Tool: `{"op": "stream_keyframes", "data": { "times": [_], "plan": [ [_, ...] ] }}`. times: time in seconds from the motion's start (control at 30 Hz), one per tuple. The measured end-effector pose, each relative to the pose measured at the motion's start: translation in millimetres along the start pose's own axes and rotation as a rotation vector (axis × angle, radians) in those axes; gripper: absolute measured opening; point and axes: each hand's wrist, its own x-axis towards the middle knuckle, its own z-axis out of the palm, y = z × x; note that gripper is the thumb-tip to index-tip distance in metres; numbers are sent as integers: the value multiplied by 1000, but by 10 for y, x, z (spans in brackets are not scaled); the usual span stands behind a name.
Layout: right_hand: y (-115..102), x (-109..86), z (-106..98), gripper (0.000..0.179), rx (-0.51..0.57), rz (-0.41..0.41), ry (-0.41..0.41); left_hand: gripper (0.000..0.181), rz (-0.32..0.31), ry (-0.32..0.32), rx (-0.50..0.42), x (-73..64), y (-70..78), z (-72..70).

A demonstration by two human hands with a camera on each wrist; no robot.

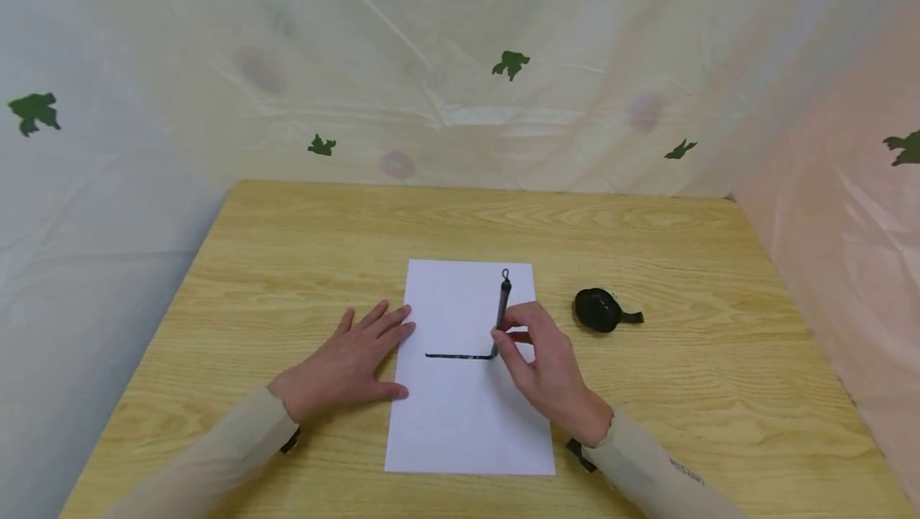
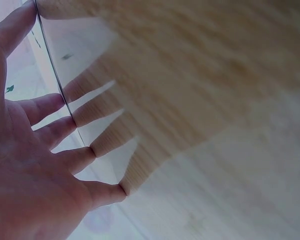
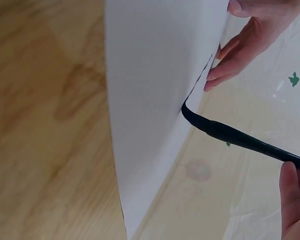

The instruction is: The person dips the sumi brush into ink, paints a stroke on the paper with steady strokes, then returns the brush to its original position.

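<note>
Brush [image 1: 501, 306] down on the paper [image 1: 460, 431]!
Dark, loop-topped, it's near upright, right hand [image 1: 552, 367] pinching it, tip bent at the right end of a black line [image 1: 458, 356]; the white paper lies flat, left hand [image 1: 352, 363] touching its edge.

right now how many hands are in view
2: the left hand, at the left edge of the paper; the right hand, holding the brush, over it.

Left fingers [image 1: 397, 334] spread, right fingers [image 1: 524, 314] pinching
</note>
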Motion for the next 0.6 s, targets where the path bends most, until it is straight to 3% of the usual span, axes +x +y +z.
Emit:
{"op": "stream_keyframes", "data": {
  "times": [0.23, 0.6],
  "plan": [
    [-7, -23, -27, 18, -6, 14, 3, 93, 10, 4, 9, 7, 3, -11],
    [18, -39, -54, 18, -21, -2, 14, 93, 3, 9, 24, 5, 10, 2]
  ]
}}
